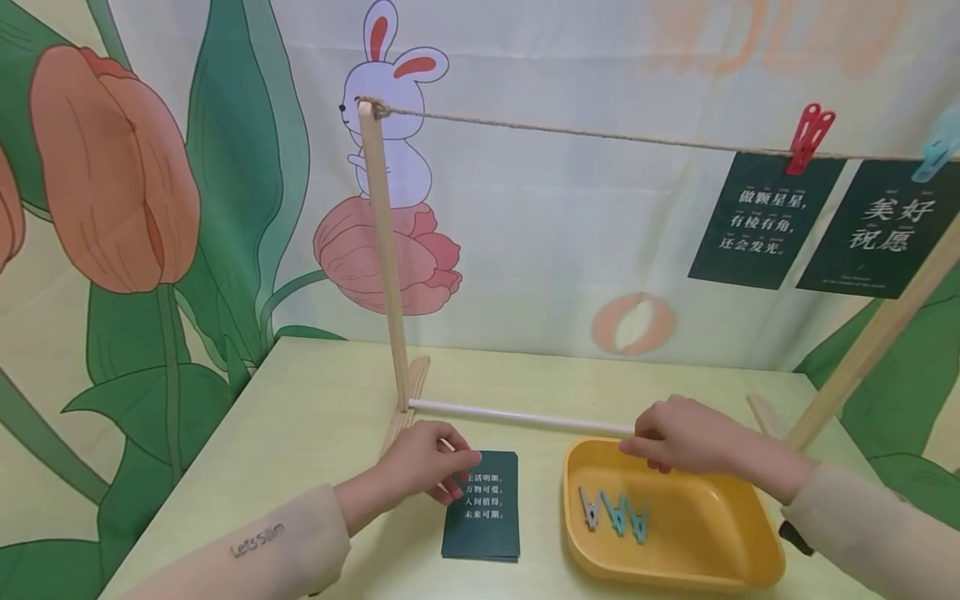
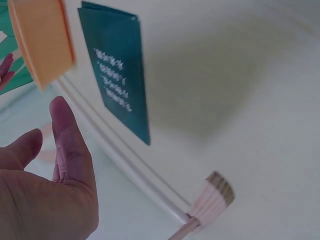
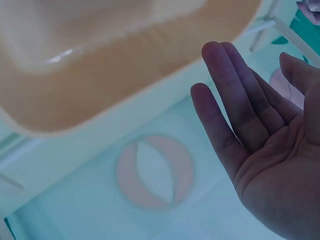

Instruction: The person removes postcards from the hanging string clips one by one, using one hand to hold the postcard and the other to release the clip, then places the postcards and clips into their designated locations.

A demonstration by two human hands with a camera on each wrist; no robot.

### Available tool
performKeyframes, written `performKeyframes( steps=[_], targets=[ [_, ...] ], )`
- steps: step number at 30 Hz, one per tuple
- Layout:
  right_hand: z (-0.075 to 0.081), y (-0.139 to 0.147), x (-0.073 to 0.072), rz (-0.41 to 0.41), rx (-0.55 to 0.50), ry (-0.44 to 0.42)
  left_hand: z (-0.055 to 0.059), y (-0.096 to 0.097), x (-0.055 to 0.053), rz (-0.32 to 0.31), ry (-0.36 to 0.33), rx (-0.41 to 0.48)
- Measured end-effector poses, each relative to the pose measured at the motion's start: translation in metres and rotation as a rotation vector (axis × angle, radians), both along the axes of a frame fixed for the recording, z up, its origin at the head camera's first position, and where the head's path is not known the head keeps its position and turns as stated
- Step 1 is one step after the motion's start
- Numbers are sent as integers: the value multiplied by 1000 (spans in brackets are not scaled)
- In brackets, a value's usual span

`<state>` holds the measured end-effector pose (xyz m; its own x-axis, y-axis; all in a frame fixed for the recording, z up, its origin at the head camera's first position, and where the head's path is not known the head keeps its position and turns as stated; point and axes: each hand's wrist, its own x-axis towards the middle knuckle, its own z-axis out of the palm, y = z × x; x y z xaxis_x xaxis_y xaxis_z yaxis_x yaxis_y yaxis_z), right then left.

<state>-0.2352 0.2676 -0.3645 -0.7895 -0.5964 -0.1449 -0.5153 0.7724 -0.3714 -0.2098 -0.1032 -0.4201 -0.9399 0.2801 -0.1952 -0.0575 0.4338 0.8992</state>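
My left hand (image 1: 427,460) hovers over the upper left part of a stack of dark green cards (image 1: 491,521) with white writing. Its fingers are loosely bent and hold nothing; in the left wrist view the hand (image 2: 55,175) is apart from the cards (image 2: 117,75). My right hand (image 1: 678,433) is above the back rim of a yellow plastic tray (image 1: 697,550). Relaxed, empty fingers show on that hand (image 3: 260,120) in the right wrist view. At the tray's left lie a grey clothespin (image 1: 589,510) and two teal clothespins (image 1: 617,515).
A twine line (image 1: 570,131) runs between wooden posts (image 1: 384,250). From its right part hang two green cards (image 1: 765,225), with a red clothespin (image 1: 806,142) and a light blue clothespin (image 1: 936,150). A white rod (image 1: 517,415) lies low behind the tray.
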Motion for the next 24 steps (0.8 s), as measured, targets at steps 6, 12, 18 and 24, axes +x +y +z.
performKeyframes(
  steps=[6, 12, 18, 24],
  targets=[
    [19, 2, 0, -12, 14, 57, 17, 11, -10, -19, 24, 10],
    [38, 2, 0, -19, 9, 76, 37, 20, -25, -35, 56, 64],
    [52, 5, 0, -11, -22, 152, 57, 27, -36, -53, 98, 62],
    [65, 10, 0, -35, -60, 218, 77, 38, -44, -81, 121, 67]
  ],
)
